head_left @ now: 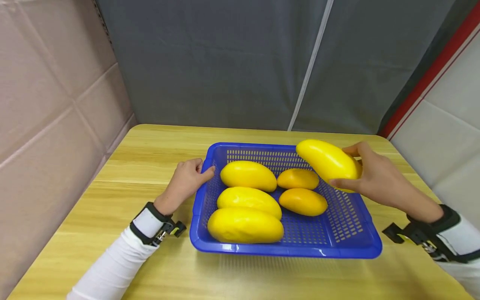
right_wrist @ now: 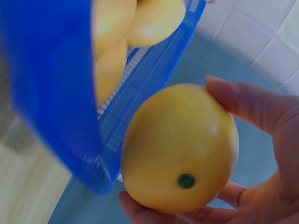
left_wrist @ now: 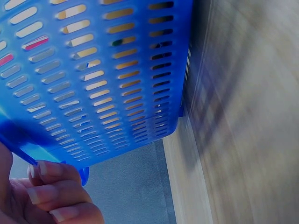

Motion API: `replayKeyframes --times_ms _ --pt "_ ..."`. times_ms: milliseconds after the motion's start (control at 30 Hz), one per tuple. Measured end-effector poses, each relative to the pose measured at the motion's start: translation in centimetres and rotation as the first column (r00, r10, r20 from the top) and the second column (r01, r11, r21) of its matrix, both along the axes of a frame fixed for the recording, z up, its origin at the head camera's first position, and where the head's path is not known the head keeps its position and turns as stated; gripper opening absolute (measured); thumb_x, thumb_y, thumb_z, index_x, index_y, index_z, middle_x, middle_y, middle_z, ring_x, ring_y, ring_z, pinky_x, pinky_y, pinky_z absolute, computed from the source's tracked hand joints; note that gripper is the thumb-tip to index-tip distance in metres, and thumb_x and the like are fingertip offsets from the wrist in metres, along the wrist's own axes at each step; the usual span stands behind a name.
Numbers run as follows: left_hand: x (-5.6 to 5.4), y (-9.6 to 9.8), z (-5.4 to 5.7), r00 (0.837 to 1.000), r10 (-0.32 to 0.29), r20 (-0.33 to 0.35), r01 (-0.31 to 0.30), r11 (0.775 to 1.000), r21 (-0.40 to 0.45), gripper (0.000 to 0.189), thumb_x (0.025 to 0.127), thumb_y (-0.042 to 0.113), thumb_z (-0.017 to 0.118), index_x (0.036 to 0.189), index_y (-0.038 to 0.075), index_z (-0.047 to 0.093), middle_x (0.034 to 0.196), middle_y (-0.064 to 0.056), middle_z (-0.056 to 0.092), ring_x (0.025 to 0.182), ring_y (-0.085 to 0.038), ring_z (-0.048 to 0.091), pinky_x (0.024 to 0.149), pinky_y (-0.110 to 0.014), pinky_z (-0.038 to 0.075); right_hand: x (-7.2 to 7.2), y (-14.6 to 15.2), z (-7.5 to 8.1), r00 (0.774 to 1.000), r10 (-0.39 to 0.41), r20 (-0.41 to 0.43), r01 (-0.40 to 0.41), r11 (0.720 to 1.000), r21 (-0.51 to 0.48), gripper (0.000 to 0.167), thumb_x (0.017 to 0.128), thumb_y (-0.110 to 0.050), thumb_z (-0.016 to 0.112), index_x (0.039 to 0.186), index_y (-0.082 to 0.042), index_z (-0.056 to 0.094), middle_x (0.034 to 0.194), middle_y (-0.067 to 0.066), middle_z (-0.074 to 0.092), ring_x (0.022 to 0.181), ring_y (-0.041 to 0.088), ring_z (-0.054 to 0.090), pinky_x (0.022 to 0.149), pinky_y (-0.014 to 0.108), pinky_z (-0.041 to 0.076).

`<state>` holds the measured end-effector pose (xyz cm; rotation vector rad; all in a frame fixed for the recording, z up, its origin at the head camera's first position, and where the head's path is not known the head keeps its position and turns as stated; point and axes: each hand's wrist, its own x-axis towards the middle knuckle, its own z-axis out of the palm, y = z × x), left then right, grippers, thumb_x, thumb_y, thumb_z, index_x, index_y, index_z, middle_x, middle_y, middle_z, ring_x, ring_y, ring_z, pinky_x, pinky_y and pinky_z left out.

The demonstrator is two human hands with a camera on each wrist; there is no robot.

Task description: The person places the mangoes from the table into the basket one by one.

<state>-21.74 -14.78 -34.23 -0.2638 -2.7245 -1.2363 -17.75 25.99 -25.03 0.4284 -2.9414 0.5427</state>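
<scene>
A blue plastic basket with slotted walls sits on the table. My left hand grips its left rim, the thumb over the edge and the fingers curled on the outside, as the left wrist view shows beside the basket wall. Above the basket's right end, my right hand holds a large yellow mango tilted, between thumb and fingers. A green stem spot marks its end in the right wrist view. Inside the basket lie three big yellow mangoes on the left and two smaller orange-yellow mangoes to their right.
The wooden table extends around the basket. A grey curtain hangs behind its far edge. Pale padded panels flank it at left and right. Both wrists wear strapped-on mounts.
</scene>
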Motion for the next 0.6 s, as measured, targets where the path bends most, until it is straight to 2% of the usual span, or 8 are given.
replayKeyframes --times_ms 100,233,400,600 --pt "0.0 0.0 -0.1 1.0 -0.002 -0.006 0.002 1.0 -0.002 0.038 0.09 0.033 0.062 0.069 0.007 0.046 0.055 -0.001 0.039 0.044 -0.018 0.049 0.041 -0.023 0.03 0.4 -0.3 0.0 0.997 0.041 0.069 -0.042 0.999 0.008 0.085 0.074 -0.047 0.079 0.13 0.003 0.037 0.11 0.022 0.057 0.084 0.029 0.057 0.062 0.036 0.05" --pt "-0.1 0.0 -0.2 1.0 0.003 -0.012 -0.003 1.0 -0.003 0.038 0.09 0.033 0.063 0.068 0.007 0.045 0.054 0.0 0.038 0.044 -0.018 0.048 0.041 -0.023 0.029 0.7 -0.5 0.0 0.98 0.11 0.166 -0.111 0.994 -0.004 0.079 0.074 -0.047 0.079 0.125 -0.002 0.04 0.114 0.018 0.059 0.091 0.028 0.058 0.069 0.039 0.053" --pt "-0.1 0.0 -0.2 1.0 0.004 -0.016 -0.004 1.0 -0.002 0.038 0.09 0.032 0.063 0.068 0.008 0.045 0.054 0.0 0.037 0.045 -0.018 0.048 0.041 -0.023 0.03 1.2 -0.8 -0.3 0.957 0.183 0.226 -0.177 0.983 -0.045 0.077 0.072 -0.047 0.08 0.125 -0.005 0.042 0.119 0.014 0.056 0.098 0.026 0.058 0.076 0.038 0.053" --pt "-0.2 0.0 -0.2 1.0 -0.002 -0.015 0.002 1.0 0.009 0.038 0.09 0.031 0.063 0.068 0.007 0.045 0.054 0.0 0.038 0.044 -0.018 0.05 0.04 -0.023 0.032 2.0 -1.1 -0.6 0.93 0.244 0.274 -0.242 0.969 -0.043 0.077 0.073 -0.047 0.079 0.126 -0.008 0.04 0.113 0.01 0.056 0.086 0.019 0.055 0.069 0.03 0.05"
